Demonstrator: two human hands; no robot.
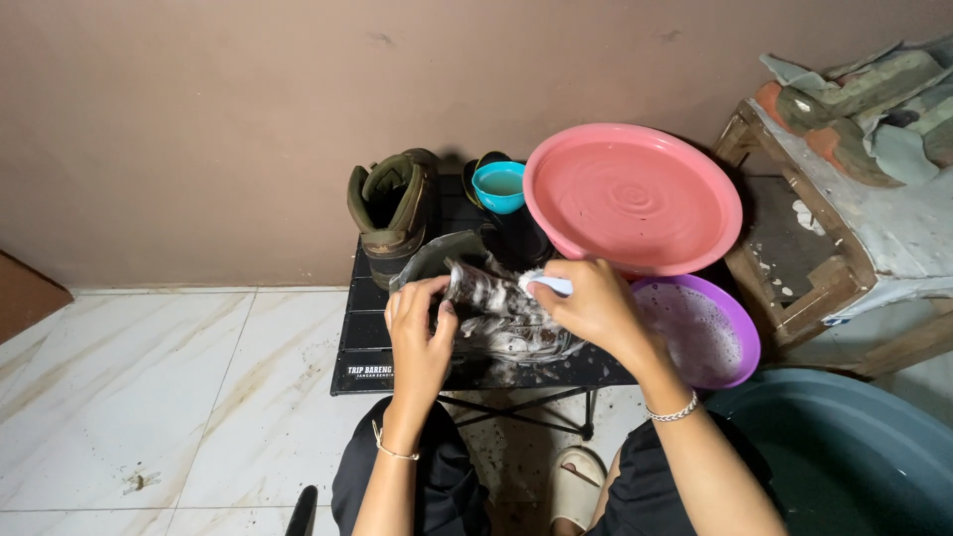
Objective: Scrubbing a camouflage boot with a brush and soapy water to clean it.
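Head view, places told from the black folding table (369,337)
Left hand (417,333): over the middle of the table, fingers curled and clamped on the near side of a soapy shoe (496,318).
Right hand (596,308): above the table's right part, fingers closed around a pale brush (548,285) that touches the shoe's top.
Soapy shoe: lies on the table's middle, between both hands, covered in suds.
Second shoe (395,210): olive-brown, upright at the table's far left corner, against the wall.
Teal bowl (499,186): at the table's far edge, right of the second shoe.
Pink basin (632,198): tilted, at the table's far right.
Purple basin (707,333): foamy water, just right of the table.
Dark tub (844,457): on the floor, right of and nearer than the table.
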